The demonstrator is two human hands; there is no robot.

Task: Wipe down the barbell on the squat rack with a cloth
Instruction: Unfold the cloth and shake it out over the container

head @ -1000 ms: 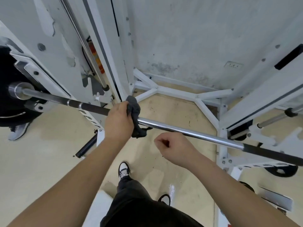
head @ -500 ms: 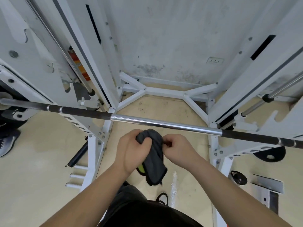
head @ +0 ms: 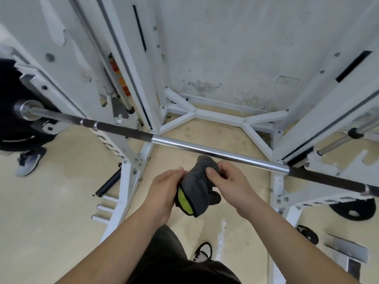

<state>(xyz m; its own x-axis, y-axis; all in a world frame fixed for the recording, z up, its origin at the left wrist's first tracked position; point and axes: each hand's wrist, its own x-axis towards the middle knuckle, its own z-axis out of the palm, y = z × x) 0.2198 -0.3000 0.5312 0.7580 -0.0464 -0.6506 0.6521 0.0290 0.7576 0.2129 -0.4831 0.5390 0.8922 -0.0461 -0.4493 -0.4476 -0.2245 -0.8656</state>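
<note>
View from a head-worn camera, looking down at a person's two bare forearms in front of a barbell that crosses the frame from upper left to lower right, resting on a white squat rack. The bar's middle stretch is bright chrome and its outer stretches are dark. Just on the near side of that chrome stretch, both hands hold a bunched dark grey cloth with a yellow-green patch showing at its lower left. The left hand wraps its curled fingers round the cloth's left side. The right hand pinches the cloth's upper right part, thumb pressed on the fabric and fingers curled behind it. The top of the cloth comes up to the bar's lower edge; whether it touches cannot be told. At the bar's far left end sits a black weight plate. Below the bar's right end, another black plate lies on the beige floor. Beyond the bar stands a stained pale wall. Below the hands, dark trousers and one black and white shoe are visible
</note>
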